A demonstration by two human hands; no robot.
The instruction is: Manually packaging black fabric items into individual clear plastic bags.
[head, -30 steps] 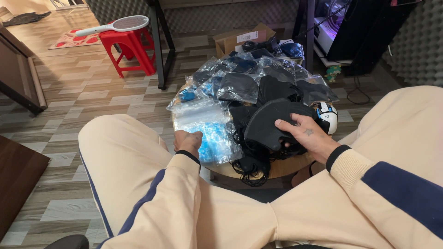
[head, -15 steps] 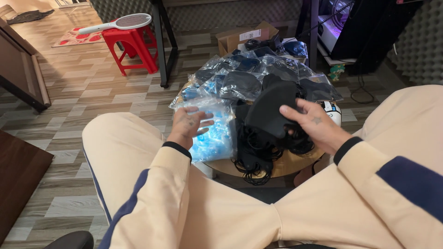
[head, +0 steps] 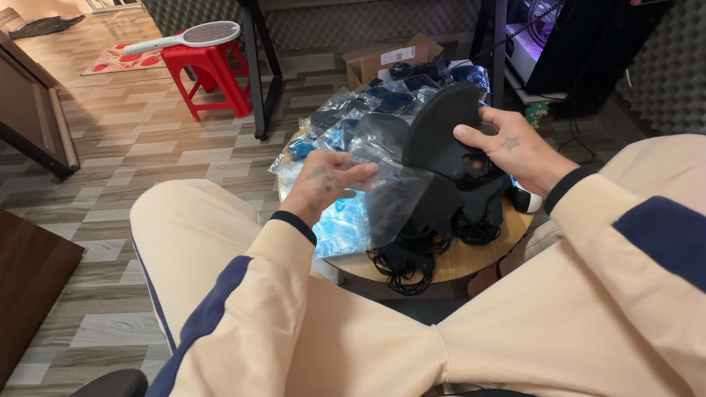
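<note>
In the head view, the left hand (head: pixel 327 179) pinches the edge of a clear plastic bag (head: pixel 393 192) above the round wooden table (head: pixel 471 257). The right hand (head: pixel 507 151) is closed on a black foam pad (head: pixel 445 132), held just beside the bag. For a clean insertion, it is better to keep the bag mouth wide and the pad straight.

Grey-brown wood-plank floor (head: pixel 147 140), red plastic stool (head: pixel 208 73), dark foam-panelled wall (head: pixel 669 73), round wooden table (head: pixel 471 257).

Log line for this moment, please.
left hand: pinching clear plastic bag | right hand: holding black pad | both raised over round wooden table
</note>
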